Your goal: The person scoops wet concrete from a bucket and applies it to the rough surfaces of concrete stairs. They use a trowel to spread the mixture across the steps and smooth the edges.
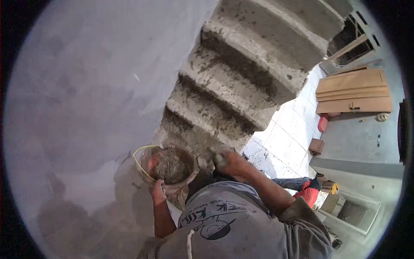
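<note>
A round bucket [191, 165] holding grey wet mortar [170, 167] stands at the wall side of the concrete stairs [235, 71]. A thin yellow handle [136, 159] arches over its left side. My left hand [158, 190] is closed on the bucket's near rim, by the lower end of that handle. To the right of the bucket, my right hand [228, 163] is closed at the lowest visible step; it is blurred and mortar-smeared, and what it holds is hidden.
A plastered wall [95, 77] rises on the left. Below the stairs on the right lies a tiled floor [280, 138]. Wooden door panels [353, 91] lean farther right. A person in red and jeans [307, 193] is at the lower right.
</note>
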`<state>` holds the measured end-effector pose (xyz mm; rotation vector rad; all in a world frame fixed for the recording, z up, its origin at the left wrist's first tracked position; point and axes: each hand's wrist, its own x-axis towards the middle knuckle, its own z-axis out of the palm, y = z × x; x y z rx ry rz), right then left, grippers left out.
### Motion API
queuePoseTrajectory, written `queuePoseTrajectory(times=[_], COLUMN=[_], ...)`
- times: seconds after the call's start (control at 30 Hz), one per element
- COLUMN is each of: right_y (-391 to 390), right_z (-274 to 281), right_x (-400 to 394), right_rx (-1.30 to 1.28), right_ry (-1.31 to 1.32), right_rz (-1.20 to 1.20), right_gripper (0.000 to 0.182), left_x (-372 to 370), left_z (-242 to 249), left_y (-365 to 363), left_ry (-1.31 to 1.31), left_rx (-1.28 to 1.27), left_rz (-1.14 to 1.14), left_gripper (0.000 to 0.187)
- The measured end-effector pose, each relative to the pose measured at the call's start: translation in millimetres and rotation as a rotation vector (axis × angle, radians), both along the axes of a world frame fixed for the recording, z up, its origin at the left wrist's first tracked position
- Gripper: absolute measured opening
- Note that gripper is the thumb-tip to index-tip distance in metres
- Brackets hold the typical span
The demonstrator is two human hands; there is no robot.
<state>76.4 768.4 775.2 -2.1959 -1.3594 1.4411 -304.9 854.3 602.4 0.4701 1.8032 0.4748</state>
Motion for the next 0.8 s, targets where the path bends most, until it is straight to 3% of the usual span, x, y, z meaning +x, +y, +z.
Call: queuePoseTrajectory(times=[0.07,0.13,0.2,0.3,0.5,0.8], right_y=[-3.6,-6.1,-6.0,-25.9,-78.9,-117.4], right_z=[4.3,0.0,5.3,2.3,-29.2,-54.4], right_x=[16.0,33.2,53.5,76.5,104.8,117.2], right_rx=[0.04,0.044,-0.098,-0.035,-0.101,-0.124], right_ry=[-0.037,-0.07,-0.115,-0.182,-0.311,-0.205], right_rz=[-0.078,-0.172,-0.275,-0.336,-0.473,-0.554], right_gripper=[0.047,0.044,0.055,0.054,0.046,0.047], left_x=[-12.5,-8.2,-5.4,-10.9,76.8,186.4], left_z=[-0.7,3.3,10.3,-6.3,84.0,145.0], left_y=[-3.5,-0.1,2.6,11.8,52.7,105.4], left_ry=[-0.003,0.203,0.127,0.024,0.185,-0.012], left_rx=[0.001,0.136,0.039,0.035,0.148,0.231], left_rz=[0.02,-0.08,-0.057,-0.017,0.002,-0.296], left_gripper=[0.029,0.022,0.017,0.018,0.029,0.042])
